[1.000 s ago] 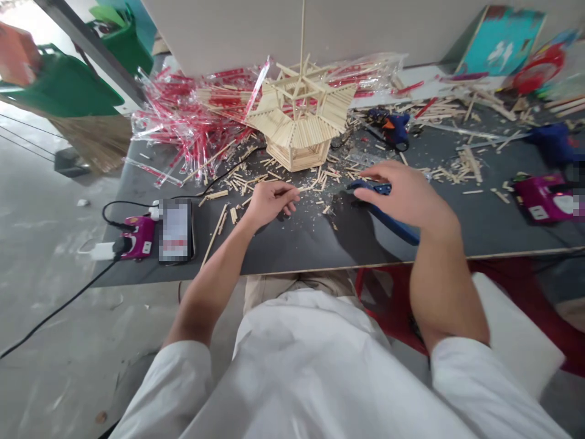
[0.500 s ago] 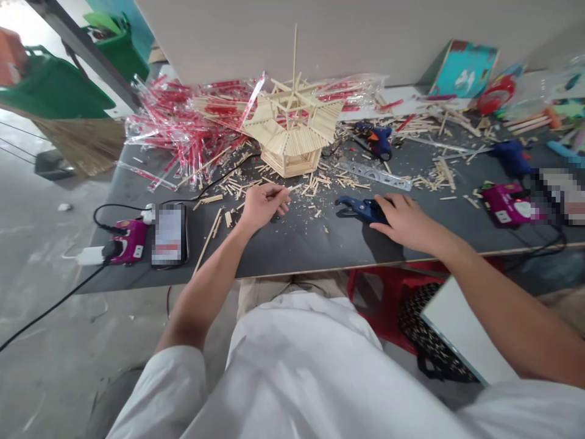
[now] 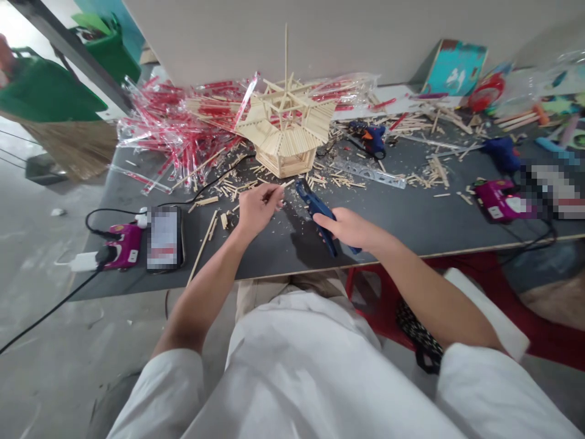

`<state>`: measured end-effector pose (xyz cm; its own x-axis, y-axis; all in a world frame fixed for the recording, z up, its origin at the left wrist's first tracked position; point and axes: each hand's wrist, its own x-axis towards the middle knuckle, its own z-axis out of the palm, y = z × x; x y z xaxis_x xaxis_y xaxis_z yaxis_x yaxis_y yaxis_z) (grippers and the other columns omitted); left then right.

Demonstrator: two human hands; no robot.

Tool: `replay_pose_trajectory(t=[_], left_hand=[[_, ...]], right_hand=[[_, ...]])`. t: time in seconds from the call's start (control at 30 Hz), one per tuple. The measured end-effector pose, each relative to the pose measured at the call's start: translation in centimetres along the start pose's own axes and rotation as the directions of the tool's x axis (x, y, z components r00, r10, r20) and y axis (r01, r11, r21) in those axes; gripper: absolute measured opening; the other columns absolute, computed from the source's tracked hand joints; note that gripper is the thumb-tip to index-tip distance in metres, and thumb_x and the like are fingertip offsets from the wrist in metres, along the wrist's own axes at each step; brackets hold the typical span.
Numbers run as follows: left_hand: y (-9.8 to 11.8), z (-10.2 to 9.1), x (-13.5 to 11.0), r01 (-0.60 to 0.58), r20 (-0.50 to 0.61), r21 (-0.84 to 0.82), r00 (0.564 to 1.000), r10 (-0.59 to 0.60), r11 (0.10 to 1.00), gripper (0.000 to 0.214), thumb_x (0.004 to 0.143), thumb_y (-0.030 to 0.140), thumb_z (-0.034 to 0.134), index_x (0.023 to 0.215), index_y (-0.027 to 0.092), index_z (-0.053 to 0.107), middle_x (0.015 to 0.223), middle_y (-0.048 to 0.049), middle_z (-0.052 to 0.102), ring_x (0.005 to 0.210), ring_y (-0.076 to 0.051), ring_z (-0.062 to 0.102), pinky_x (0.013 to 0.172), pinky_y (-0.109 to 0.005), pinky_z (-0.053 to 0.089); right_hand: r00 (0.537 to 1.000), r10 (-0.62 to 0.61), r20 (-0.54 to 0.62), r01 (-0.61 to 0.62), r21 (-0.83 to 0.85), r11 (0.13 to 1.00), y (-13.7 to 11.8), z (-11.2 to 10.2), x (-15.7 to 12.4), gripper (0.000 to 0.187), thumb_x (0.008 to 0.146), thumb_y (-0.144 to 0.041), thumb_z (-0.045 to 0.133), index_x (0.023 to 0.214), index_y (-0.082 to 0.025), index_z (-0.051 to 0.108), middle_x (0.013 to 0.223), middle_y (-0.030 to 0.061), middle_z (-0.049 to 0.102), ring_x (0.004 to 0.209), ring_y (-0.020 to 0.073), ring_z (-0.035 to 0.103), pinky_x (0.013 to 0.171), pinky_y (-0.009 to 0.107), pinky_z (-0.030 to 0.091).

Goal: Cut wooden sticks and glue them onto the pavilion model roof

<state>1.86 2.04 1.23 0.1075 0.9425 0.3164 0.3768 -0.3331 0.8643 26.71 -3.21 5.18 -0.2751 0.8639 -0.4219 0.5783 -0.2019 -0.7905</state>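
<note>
My left hand (image 3: 256,207) pinches a short wooden stick (image 3: 284,183) just above the dark tabletop (image 3: 411,207). My right hand (image 3: 347,229) is closed round the handles of blue cutting pliers (image 3: 315,210), whose jaws point up and left at the tip of that stick. Just behind both hands stands a small pavilion model (image 3: 283,137) built of wooden sticks, with a long stick rising from its roof. Cut stick pieces (image 3: 237,189) lie scattered around it.
A heap of red-and-clear stick wrappers (image 3: 183,131) lies back left. A phone (image 3: 163,236) and purple charger (image 3: 122,245) with cables sit at the left edge. A metal ruler (image 3: 370,173), blue glue guns (image 3: 372,137), and a second purple device (image 3: 496,200) lie to the right.
My right hand lifted the blue pliers from the table on the right and brought them left to the stick in my left hand. The left hand stayed in place.
</note>
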Motion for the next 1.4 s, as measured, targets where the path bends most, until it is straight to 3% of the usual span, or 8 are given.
replay_pose_trajectory(t=[0.1,0.2,0.43,0.6,0.77,0.93,1.13,1.4], left_hand=[[0.0,0.1,-0.2,-0.010,0.038,0.039,0.999,0.009,0.999,0.027,0.098,0.044,0.064,0.091,0.020,0.074,0.075,-0.0011,0.076,0.061,-0.014,0.072,0.063,-0.024,0.058],[-0.2,0.4,-0.4,-0.038,0.097,0.052,0.995,0.032,0.998,0.028,0.099,0.046,0.063,0.093,0.021,0.075,0.071,-0.0009,0.075,0.059,-0.014,0.071,0.063,-0.025,0.057],[-0.6,0.6,-0.4,-0.119,0.120,0.119,0.987,0.104,0.986,0.030,0.101,0.046,0.060,0.096,0.021,0.076,0.071,-0.0008,0.074,0.061,-0.014,0.071,0.066,-0.024,0.054],[-0.7,0.4,-0.2,-0.191,0.085,0.194,0.980,0.178,0.962,0.028,0.103,0.041,0.059,0.095,0.020,0.077,0.072,-0.0019,0.075,0.064,-0.015,0.071,0.072,-0.025,0.053],[-0.7,0.5,-0.3,-0.225,0.109,0.217,0.973,0.205,0.950,0.029,0.104,0.041,0.056,0.099,0.021,0.077,0.078,-0.0035,0.077,0.072,-0.016,0.073,0.077,-0.026,0.054],[-1.0,0.7,-0.3,-0.303,0.077,0.210,0.953,0.294,0.930,0.028,0.105,0.037,0.057,0.099,0.019,0.077,0.079,-0.0031,0.078,0.067,-0.013,0.072,0.073,-0.023,0.053],[-1.8,0.8,0.0,-0.371,0.097,0.241,0.929,0.358,0.897,0.027,0.106,0.035,0.056,0.100,0.017,0.075,0.076,-0.0025,0.076,0.067,-0.012,0.070,0.071,-0.022,0.052],[-2.5,0.3,0.5,-0.453,0.186,0.305,0.891,0.414,0.837,0.034,0.109,0.036,0.049,0.110,0.014,0.075,0.091,-0.0089,0.077,0.077,-0.015,0.071,0.076,-0.024,0.052]], right_hand=[[0.999,0.017,0.038,-0.022,0.136,0.990,-0.6,1.1,1.2,0.051,0.094,-0.068,0.060,0.075,-0.020,0.062,0.074,0.0080,0.073,0.062,0.0204,0.066,0.055,0.030,0.050],[0.999,0.021,0.027,-0.025,0.151,0.988,-1.1,1.6,1.5,0.050,0.093,-0.067,0.063,0.075,-0.020,0.062,0.073,0.0082,0.073,0.061,0.0209,0.067,0.053,0.030,0.051],[0.998,-0.055,-0.028,0.055,0.017,0.998,-2.2,2.5,1.1,0.043,0.100,-0.053,0.055,0.070,-0.021,0.056,0.065,0.0040,0.067,0.058,0.0171,0.059,0.056,0.029,0.043],[0.991,-0.113,-0.069,0.108,-0.074,0.991,-2.2,2.9,0.9,0.031,0.097,-0.044,0.057,0.076,-0.022,0.054,0.067,0.0007,0.064,0.062,0.0170,0.057,0.059,0.029,0.039],[0.995,-0.086,-0.051,0.083,-0.055,0.995,-2.3,2.8,0.7,0.026,0.095,-0.041,0.058,0.077,-0.022,0.053,0.069,0.0015,0.065,0.062,0.0175,0.057,0.059,0.029,0.037],[0.992,-0.087,-0.088,0.077,-0.115,0.990,-2.2,3.0,0.7,0.023,0.095,-0.041,0.057,0.082,-0.022,0.058,0.073,0.0025,0.067,0.066,0.0181,0.059,0.061,0.028,0.039],[0.985,-0.072,-0.158,0.048,-0.156,0.987,-1.9,3.8,0.8,0.031,0.097,-0.048,0.055,0.081,-0.021,0.060,0.074,0.0051,0.071,0.067,0.0201,0.065,0.063,0.027,0.041],[0.975,-0.064,-0.214,0.001,-0.282,0.959,-2.5,3.8,0.9,0.037,0.098,-0.046,0.051,0.071,-0.022,0.061,0.072,0.0062,0.072,0.066,0.0214,0.066,0.065,0.029,0.039]])
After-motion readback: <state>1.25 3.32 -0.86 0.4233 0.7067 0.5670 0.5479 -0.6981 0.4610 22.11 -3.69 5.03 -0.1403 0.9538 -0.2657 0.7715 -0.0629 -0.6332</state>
